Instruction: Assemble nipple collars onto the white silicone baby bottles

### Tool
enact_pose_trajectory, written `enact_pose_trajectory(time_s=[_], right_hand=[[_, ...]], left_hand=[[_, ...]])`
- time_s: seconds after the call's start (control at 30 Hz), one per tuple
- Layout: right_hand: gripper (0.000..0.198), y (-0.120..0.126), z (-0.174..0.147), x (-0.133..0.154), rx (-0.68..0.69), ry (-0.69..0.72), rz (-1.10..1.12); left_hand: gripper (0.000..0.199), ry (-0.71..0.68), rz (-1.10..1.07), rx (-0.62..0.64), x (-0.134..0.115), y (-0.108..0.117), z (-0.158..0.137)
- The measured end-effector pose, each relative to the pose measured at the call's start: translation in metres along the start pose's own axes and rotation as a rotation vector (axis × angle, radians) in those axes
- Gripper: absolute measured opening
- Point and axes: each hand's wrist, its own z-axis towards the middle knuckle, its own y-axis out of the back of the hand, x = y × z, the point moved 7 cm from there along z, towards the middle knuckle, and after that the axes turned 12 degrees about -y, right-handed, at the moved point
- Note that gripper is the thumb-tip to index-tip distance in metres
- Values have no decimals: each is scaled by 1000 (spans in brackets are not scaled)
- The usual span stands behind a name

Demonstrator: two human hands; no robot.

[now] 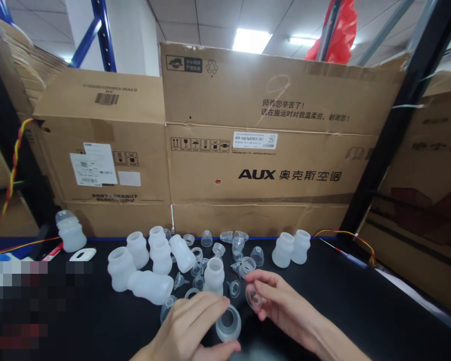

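Note:
Near the table's front edge, my left hand [188, 326] is closed around a translucent baby bottle [229, 337], its round open mouth tilted towards me. To the right of that mouth, my right hand [285, 308] pinches a clear plastic ring [248, 300] between thumb and fingers, apart from the bottle. Just beyond my hands a frosted bottle [214, 275] stands upright without a cap. A clear nipple [233, 288] lies between it and the ring. Under my left hand's knuckles, a clear domed cap [167, 307] is partly hidden.
Frosted bottles [121, 269] stand at the left, one lying on its side [152, 287]. Two more bottles [283, 250] stand at the right. Several clear collars [247, 267] and domed caps [207, 238] lie scattered mid-table. A capped bottle [71, 233] stands far left. Cardboard boxes [218, 200] wall the back.

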Motion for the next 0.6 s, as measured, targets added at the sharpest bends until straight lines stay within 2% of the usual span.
enact_pose_trajectory(time_s=[0.13,0.23,0.3,0.4,0.5,0.6], right_hand=[[28,-10,-8,3,34,31,-19],[16,-13,-9,2,2,89,5],[21,-11,-9,2,-44,138,22],[38,-9,-9,5,-108,198,-39],[26,-7,-10,8,-174,239,-178],[27,-9,-10,10,-173,284,-253]], left_hand=[[38,59,-11,-2,2,-1,-5],[45,185,-139,-41,9,-7,-14],[50,302,-280,-96,14,-13,-20],[53,497,-457,-174,21,-23,-29],[52,647,-592,-207,23,-33,-36],[53,720,-686,-206,20,-41,-41]])
